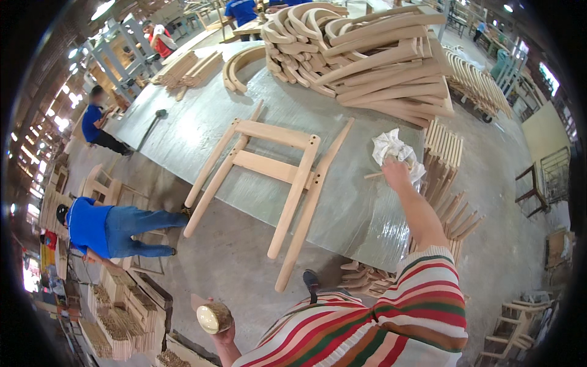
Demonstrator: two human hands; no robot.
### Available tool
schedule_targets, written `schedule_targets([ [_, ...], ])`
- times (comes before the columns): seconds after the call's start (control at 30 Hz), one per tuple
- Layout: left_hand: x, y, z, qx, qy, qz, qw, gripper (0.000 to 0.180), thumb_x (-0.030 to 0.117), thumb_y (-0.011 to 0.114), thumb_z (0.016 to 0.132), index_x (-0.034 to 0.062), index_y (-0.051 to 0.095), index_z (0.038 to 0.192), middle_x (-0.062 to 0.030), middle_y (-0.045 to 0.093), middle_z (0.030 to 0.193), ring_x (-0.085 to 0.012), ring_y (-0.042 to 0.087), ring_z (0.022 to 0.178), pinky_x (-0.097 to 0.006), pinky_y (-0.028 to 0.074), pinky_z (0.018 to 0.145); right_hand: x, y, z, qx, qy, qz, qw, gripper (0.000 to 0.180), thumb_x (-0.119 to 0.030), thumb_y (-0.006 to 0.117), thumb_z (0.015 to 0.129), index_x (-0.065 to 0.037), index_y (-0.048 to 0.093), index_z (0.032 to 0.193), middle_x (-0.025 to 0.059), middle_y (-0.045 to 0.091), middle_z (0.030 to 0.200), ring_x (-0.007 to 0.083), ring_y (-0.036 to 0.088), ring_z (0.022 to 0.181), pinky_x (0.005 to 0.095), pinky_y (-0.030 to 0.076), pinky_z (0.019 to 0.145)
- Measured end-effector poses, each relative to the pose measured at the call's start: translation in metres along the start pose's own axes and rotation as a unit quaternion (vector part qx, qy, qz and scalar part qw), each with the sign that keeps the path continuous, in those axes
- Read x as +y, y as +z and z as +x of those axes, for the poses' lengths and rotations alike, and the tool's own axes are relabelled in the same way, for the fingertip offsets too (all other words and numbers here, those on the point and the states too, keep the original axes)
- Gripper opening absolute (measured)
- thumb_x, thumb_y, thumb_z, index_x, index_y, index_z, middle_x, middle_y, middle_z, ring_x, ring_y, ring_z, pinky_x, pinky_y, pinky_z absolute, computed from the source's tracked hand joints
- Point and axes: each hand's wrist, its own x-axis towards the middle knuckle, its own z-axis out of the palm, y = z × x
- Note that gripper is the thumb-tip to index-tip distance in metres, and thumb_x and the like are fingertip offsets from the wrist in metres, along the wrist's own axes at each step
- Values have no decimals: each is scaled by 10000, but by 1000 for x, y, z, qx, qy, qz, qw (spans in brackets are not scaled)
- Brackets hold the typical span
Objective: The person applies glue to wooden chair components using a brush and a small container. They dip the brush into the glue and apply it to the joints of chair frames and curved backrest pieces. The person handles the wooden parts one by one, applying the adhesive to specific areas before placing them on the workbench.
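My right hand [396, 170] reaches out over the right end of the grey workbench [183, 116] and grips a crumpled white cloth [391, 147]. My left hand [223, 333] hangs low by my side and holds a round wooden mallet head [211, 318]. A pale wooden chair frame [269, 171] lies flat on the bench, its long legs sticking out over the near edge. My sleeve is striped red, green and white.
A tall pile of curved wooden parts [367, 55] fills the bench's far end. More slats [449, 183] stand stacked on the floor to the right. A person in a blue shirt [110, 229] bends at the left, another [95, 125] sits further back. Crates of small pieces [122, 318] stand lower left.
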Motion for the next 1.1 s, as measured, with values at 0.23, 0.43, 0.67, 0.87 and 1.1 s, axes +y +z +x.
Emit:
schedule_targets([
  [0.23,8,37,87,11,-88,11,996,434,328,456,903,84,464,1261,-99,577,1141,-287,572,1022,-445,481,853,21,-97,-3,261,96,242,929,143,-221,551,858,-78,554,854,99,606,890,321,594,715,402,470,618],
  [0.43,-14,101,161,-120,-168,122,971,425,285,360,930,8,468,1233,-171,541,1198,-310,520,1117,-429,427,951,-101,-255,-36,253,-21,810,528,89,-103,475,919,-16,487,906,123,585,811,175,593,638,265,494,571],
  [0.67,2,152,174,-166,-301,235,909,425,269,352,915,-6,474,1214,-135,572,1137,-210,580,1025,-346,462,894,-229,-326,-50,96,-247,764,589,29,-39,574,828,-12,570,818,61,601,738,159,569,717,294,448,625],
  [0.87,49,130,163,-142,-340,269,890,358,227,440,891,-26,538,1125,-99,621,1024,-168,610,934,-299,478,849,-310,-357,-47,56,-316,677,662,74,-88,658,778,-21,628,778,53,589,721,172,559,691,284,436,608],
  [1.1,91,70,160,-145,-292,215,921,271,201,497,874,-9,584,1023,-78,639,944,-152,626,849,-288,513,751,-362,-376,-66,45,-334,513,790,82,-85,633,804,-13,599,790,75,592,702,186,562,619,292,441,548],
])
